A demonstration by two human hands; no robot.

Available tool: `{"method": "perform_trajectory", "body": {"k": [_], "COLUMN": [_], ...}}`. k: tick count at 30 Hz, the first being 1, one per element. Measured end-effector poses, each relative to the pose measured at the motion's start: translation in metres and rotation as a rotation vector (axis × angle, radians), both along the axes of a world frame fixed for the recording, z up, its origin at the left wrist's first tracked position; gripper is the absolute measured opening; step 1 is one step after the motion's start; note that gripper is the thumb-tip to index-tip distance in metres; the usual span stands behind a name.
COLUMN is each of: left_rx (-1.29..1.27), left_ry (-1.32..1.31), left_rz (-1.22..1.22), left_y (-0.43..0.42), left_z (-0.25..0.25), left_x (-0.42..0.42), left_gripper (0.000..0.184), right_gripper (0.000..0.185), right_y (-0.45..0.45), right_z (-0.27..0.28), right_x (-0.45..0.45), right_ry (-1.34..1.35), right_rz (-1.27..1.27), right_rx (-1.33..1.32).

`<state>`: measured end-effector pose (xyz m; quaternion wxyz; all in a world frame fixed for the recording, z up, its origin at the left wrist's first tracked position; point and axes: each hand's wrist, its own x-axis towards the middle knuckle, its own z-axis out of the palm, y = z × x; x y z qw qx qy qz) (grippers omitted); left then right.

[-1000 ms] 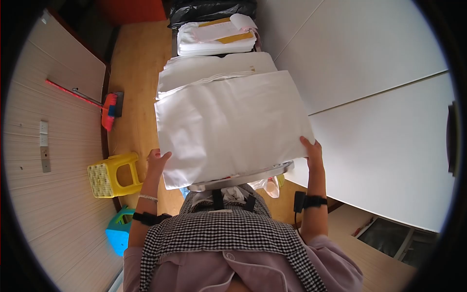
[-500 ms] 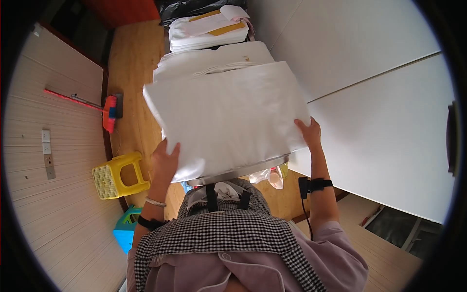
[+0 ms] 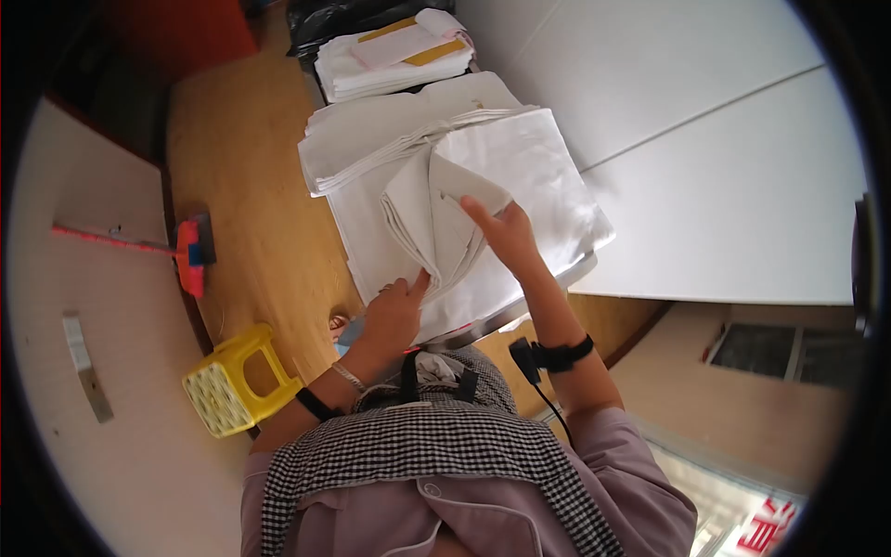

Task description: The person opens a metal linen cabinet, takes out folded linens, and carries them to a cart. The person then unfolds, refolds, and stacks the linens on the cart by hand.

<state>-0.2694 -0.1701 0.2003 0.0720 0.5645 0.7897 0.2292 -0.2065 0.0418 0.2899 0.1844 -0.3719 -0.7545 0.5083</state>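
A white cloth (image 3: pixel 452 213), folded into several layers, lies bunched over the white sheets (image 3: pixel 548 176) on the table with a metal edge (image 3: pixel 492 320). My left hand (image 3: pixel 394 316) is at the lower tip of the folded cloth, its index finger against the layers. My right hand (image 3: pixel 506 232) grips the upper right flap of the same cloth, with the thumb on top and the other fingers partly hidden behind it. Behind, a loose stack of white cloths (image 3: pixel 362 139) lies partly under the folded one.
Farther back are a pile of folded white cloths (image 3: pixel 394 74) with yellow and pink pieces on top and a black plastic bag (image 3: pixel 343 23). A yellow stool (image 3: pixel 241 381) and a red brush (image 3: pixel 191 255) stand left. White panels (image 3: pixel 705 186) rise on the right.
The flat top cloth, held at both sides earlier, is now folded up in the middle. Both hands have moved inward, and the camera view has turned.
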Motion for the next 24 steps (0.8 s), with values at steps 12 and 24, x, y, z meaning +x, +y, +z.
{"method": "perform_trajectory", "body": {"k": [12,24], "left_rx": [-0.403,-0.265], "left_ry": [-0.818,-1.067], "left_rz": [-0.026,0.267], "left_y": [-0.056,-0.013], "left_z": [0.001,-0.041], "left_x": [-0.104,-0.130], "left_gripper": [0.053,0.036], "right_gripper": [0.040,0.035], "right_y": [-0.129,-0.203], "right_z": [0.005,-0.102], "right_x": [0.140,0.199], "right_ry": [0.555,0.589], "right_rz": [-1.070,-1.362], "right_rx": [-0.284,-0.521]}}
